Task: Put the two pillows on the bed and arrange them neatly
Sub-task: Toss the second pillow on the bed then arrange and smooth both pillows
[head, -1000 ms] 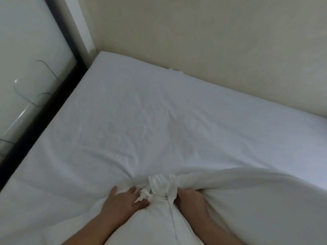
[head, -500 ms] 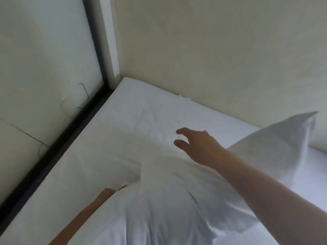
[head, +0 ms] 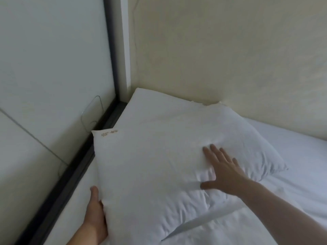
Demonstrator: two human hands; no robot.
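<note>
A white pillow (head: 164, 156) lies on the white bed (head: 292, 152) in the corner by the walls, with a small gold mark at its near-left corner. My left hand (head: 94, 214) grips the pillow's near-left edge, thumb up along the side. Resting flat on top of the pillow is my right hand (head: 223, 170), fingers spread, pressing a dent into it. A second white fabric edge (head: 203, 225) lies below the first pillow; I cannot tell whether it is the other pillow.
A dark bed frame rail (head: 77, 167) runs along the bed's left side. A pale wall panel (head: 44, 85) with a thin wire (head: 92, 112) stands to the left, and a cream wall (head: 230, 59) backs the bed.
The pillow went from bunched in both hands to lying flat in the bed's corner. My right hand let go of it, reached over and now presses on top.
</note>
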